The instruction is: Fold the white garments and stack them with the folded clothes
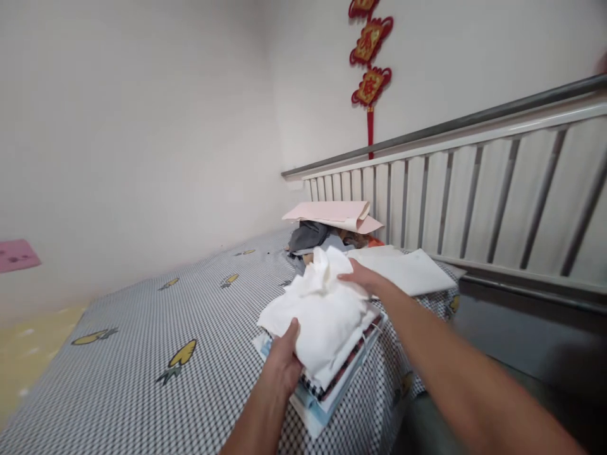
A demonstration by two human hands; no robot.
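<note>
A crumpled white cloth [322,316] lies on top of a stack of folded fabrics and flat packets [327,385] on the bed. My left hand [285,354] grips the near edge of the cloth. My right hand [363,278] lies over its far side, with the fingers closed on the fabric. Beyond my right hand, a flat white sheet of cloth [403,270] lies on the bed. The cloth hides most of the top of the stack.
The bed has a grey checked cover with a carrot print [142,341]. A metal bed rail [450,189] runs along its right side. Pink folded paper [332,212] rests on a grey garment [308,237] at the far end, against a wall with a red hanging ornament [370,57].
</note>
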